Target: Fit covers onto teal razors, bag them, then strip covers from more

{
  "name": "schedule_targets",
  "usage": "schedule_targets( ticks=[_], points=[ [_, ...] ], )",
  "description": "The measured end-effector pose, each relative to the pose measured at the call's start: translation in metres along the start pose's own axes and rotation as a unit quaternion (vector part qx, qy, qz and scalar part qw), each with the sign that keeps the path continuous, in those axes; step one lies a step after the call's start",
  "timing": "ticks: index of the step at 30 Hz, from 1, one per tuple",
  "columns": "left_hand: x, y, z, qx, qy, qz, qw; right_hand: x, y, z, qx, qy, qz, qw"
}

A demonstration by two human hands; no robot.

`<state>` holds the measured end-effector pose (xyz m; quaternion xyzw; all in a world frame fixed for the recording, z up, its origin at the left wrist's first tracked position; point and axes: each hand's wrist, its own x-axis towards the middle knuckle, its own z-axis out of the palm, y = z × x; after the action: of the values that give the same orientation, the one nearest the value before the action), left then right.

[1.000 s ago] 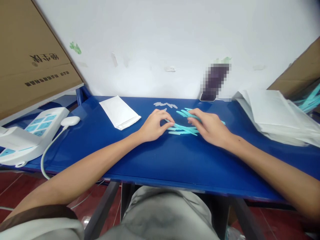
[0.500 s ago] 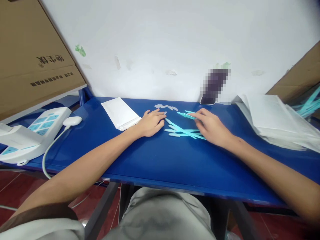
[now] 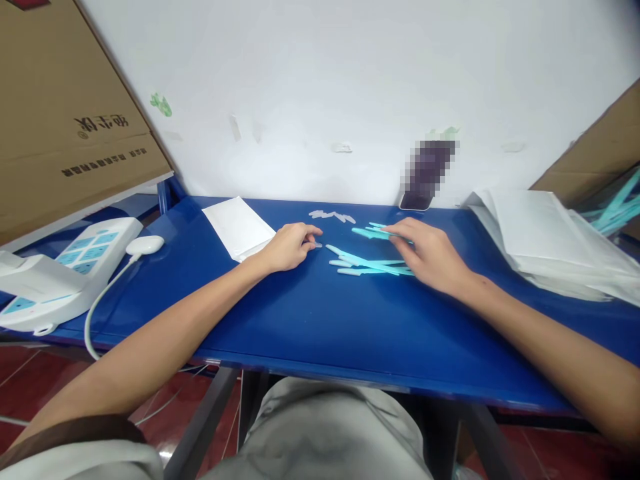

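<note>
My left hand [image 3: 291,247] is closed, thumb and fingers pinching a small clear blade cap [image 3: 317,245] just above the blue table. My right hand [image 3: 425,250] is closed on a turquoise eyebrow razor [image 3: 367,233], whose blade end points left; a second turquoise stick shows right beside it, and I cannot tell whether that one is held too. Between and below the hands lies a crossed pile of turquoise eyebrow razors [image 3: 367,263], partly under my right hand. Beyond my left hand, several clear caps [image 3: 331,215] form a loose row.
White paper bags [image 3: 237,223] lie at my left wrist. A power strip [image 3: 85,260] and cable are on the far left, near a cardboard box [image 3: 75,100]. A phone [image 3: 425,177] leans on the wall. Stacked plastic bags [image 3: 555,233] lie on the right.
My left hand has drawn back slightly left from near the cap row, its fingers curling into a pinch on a cap. My right hand has barely moved, still holding the eyebrow razor.
</note>
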<state>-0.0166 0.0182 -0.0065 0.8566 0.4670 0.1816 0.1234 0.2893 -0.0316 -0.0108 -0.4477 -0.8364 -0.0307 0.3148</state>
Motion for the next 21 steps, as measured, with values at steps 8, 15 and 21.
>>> schedule_targets(
  ticks=[8,15,21],
  points=[
    [-0.012,0.011,-0.002,0.006,0.09,0.125,0.988,-0.001,-0.018,-0.002,0.031,0.03,-0.051,0.998],
    [-0.015,0.03,0.006,-0.147,0.134,0.13,0.971,0.0,-0.021,-0.003,0.041,0.057,-0.066,0.995],
    [-0.016,0.033,0.009,-0.2,0.152,0.095,0.963,-0.001,-0.017,-0.002,0.043,0.051,-0.088,0.994]
  ],
)
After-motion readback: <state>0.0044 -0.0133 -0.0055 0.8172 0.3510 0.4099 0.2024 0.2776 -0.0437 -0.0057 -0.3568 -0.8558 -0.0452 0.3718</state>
